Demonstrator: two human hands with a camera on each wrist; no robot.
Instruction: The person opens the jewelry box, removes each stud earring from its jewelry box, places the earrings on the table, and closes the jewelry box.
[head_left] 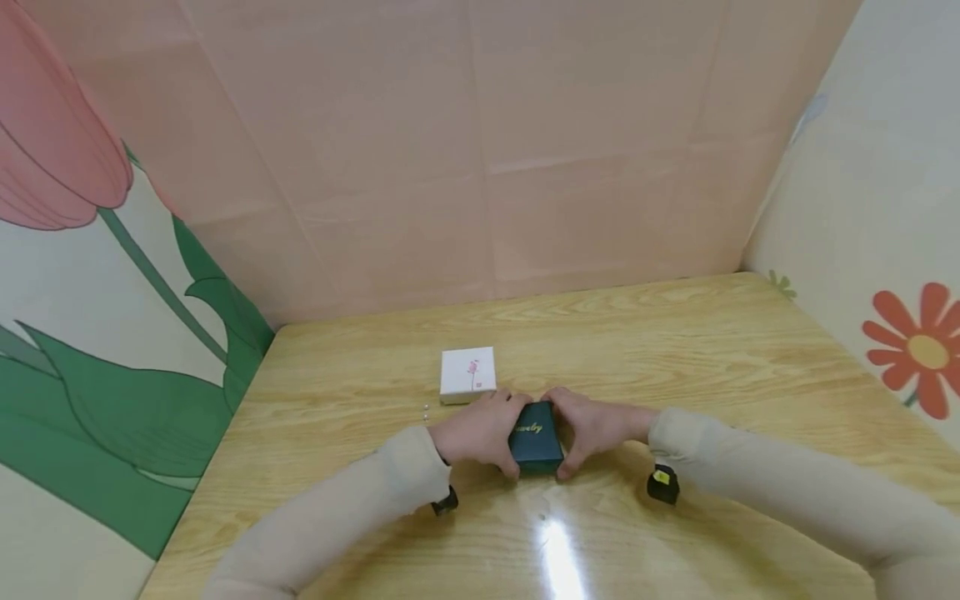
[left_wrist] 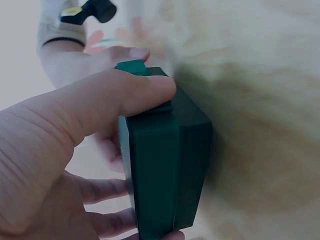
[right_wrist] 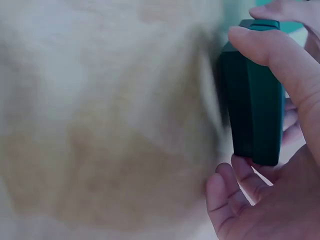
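Observation:
A dark green jewelry box (head_left: 536,446) with gold lettering on its lid is between the two hands, close over the table. My left hand (head_left: 482,429) grips its left side, thumb at the near edge and fingers toward the far edge. From the right, my right hand (head_left: 596,427) holds it the same way. In the left wrist view the left thumb (left_wrist: 145,92) presses on the end of the green box (left_wrist: 155,165), by a small green tab. The right wrist view has the right thumb (right_wrist: 255,45) on one end and fingertips at the other.
Behind the left hand sits a white box (head_left: 467,372) with a pink flower print. Tiny shiny white pieces (head_left: 426,412) lie left of it on the wooden table (head_left: 637,358). A pink sheet (head_left: 480,167) covers the back wall, and flower-painted walls stand at both sides.

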